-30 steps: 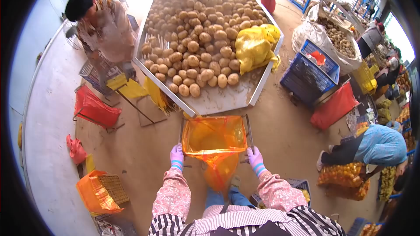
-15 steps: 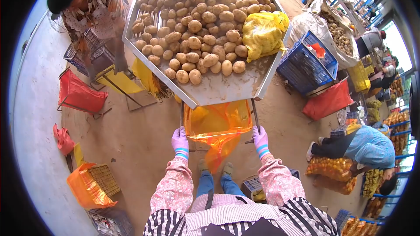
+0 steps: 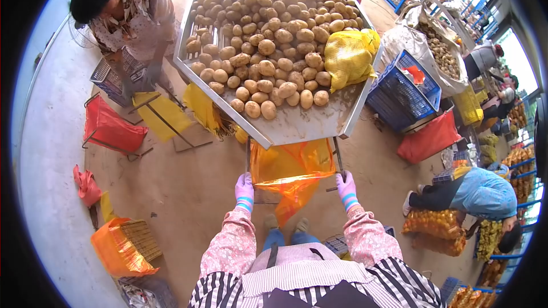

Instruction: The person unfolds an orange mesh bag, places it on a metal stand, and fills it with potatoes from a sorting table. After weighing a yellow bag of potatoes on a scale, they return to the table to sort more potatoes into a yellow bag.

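Gloved in light purple, my left hand (image 3: pixel 244 189) is closed round the left side of a metal frame, and my right hand (image 3: pixel 345 187) round its right side. An orange mesh bag (image 3: pixel 293 162) hangs from this frame, its lower part sagging between my hands. Just beyond the frame is the front lip of a metal sorting table (image 3: pixel 297 132). Many potatoes (image 3: pixel 266 68) lie on the table, and a yellow mesh bag (image 3: pixel 349 57) rests at its right edge.
A person (image 3: pixel 128 17) stands at the left, hands near a yellow bag (image 3: pixel 162 115). Red bags (image 3: pixel 114 125) on a stand and an orange-covered crate (image 3: pixel 123 245) are at left. Blue crates (image 3: pixel 402 88) stand right; another person (image 3: pixel 482 194) bends over filled sacks (image 3: pixel 434 223).
The table, frame and both hands appear slightly lower and farther right in the view. My hands keep their hold. The person at the left has shifted their hands and head.
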Demonstrator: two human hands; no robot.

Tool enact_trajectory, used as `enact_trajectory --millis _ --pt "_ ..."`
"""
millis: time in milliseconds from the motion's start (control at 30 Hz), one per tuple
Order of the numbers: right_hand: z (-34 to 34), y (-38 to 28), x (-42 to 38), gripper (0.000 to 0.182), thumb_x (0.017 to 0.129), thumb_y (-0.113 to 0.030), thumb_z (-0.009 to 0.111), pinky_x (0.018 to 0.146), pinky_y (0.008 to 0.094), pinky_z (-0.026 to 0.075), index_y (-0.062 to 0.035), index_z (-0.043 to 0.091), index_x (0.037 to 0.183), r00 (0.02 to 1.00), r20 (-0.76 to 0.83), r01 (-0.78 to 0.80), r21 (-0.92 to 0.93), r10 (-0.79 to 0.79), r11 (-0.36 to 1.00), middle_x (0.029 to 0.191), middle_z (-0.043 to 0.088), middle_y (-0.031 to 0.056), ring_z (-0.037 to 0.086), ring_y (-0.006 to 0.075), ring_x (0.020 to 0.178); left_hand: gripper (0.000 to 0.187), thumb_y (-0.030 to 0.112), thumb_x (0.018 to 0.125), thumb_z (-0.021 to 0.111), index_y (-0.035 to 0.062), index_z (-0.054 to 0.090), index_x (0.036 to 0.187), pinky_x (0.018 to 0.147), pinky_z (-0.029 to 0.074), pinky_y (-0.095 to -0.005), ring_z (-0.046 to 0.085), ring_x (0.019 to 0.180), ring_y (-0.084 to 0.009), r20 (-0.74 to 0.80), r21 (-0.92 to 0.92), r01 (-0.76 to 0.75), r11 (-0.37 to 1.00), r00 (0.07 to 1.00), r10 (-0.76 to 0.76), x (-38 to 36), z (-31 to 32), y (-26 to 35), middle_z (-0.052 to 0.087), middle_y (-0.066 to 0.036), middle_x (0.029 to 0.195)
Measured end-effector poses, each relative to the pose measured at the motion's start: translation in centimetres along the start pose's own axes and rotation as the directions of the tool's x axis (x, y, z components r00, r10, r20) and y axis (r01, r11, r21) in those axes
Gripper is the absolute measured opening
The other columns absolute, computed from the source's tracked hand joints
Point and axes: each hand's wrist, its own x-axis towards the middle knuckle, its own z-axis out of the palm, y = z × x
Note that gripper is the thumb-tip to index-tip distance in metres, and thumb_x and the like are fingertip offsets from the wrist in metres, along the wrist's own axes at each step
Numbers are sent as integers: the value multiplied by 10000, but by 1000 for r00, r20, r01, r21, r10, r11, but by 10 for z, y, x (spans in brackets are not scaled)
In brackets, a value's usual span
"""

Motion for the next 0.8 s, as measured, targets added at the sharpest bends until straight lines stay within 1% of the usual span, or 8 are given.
enact_trajectory --millis 100,233,300,433,500,567,733,800 --pt "-17 -39 -24 471 959 -238 656 1037 434 483 -18 554 1363 957 -211 148 -230 -198 962 1296 617 208 600 350 1194 456 413 1030 609 19 622 1260 840 551 -331 662 926 -206 -14 140 -204 969 978 208 10 -21 -37 690 -87 1121" --pt "-23 -60 -44 478 933 -169 672 1036 431 482 -15 546 1367 933 -50 356 -8 -356 934 1319 598 196 587 351 1207 403 372 1033 602 51 606 1277 740 552 -315 650 858 -183 -159 35 -244 969 956 246 -18 -69 -54 674 -49 1104" --pt "-22 -72 -50 481 930 -157 676 1011 420 496 -10 544 1368 921 -28 389 21 -388 921 1303 605 188 611 336 1156 312 309 1034 588 80 601 1246 597 508 -283 610 766 -132 -191 -148 48 988 979 -76 -46 -99 -53 649 -10 1004" --pt "-12 -115 -43 484 926 -180 689 986 404 503 -22 554 1363 915 41 390 171 -402 905 1277 613 178 629 312 1076 244 270 1030 575 108 594 1211 510 440 -251 562 702 -90 -256 -186 132 974 950 -178 -83 -134 -60 617 12 943" --pt "2 -150 -30 495 920 -197 701 1006 421 492 -48 557 1369 865 99 469 185 -491 864 1286 612 176 618 324 1114 255 284 1030 579 109 590 1214 504 447 -263 574 699 -101 -329 -266 247 932 885 -328 -85 -146 -54 625 1 957" --pt "27 -186 -9 501 916 -204 706 1017 436 485 -59 558 1371 815 83 558 157 -574 815 1294 611 177 607 332 1139 270 306 1030 584 111 592 1216 511 450 -266 582 706 -108 -335 -268 233 935 887 -317 -71 -154 -42 634 -8 957" --pt "97 -286 39 508 893 -211 727 1042 471 473 -110 569 1365 761 108 644 -20 -639 764 1344 582 173 570 349 1212 327 337 1028 600 109 596 1263 599 481 -257 617 759 -125 -113 -291 88 953 986 -125 6 -171 -2 682 -41 1016" --pt "123 -316 55 528 858 -193 755 1041 465 481 -176 577 1354 858 245 506 -252 -451 825 1370 541 156 563 354 1218 356 362 1030 598 110 590 1281 621 485 -257 621 778 -126 -4 -242 115 964 993 -120 40 -177 25 680 -45 1043"
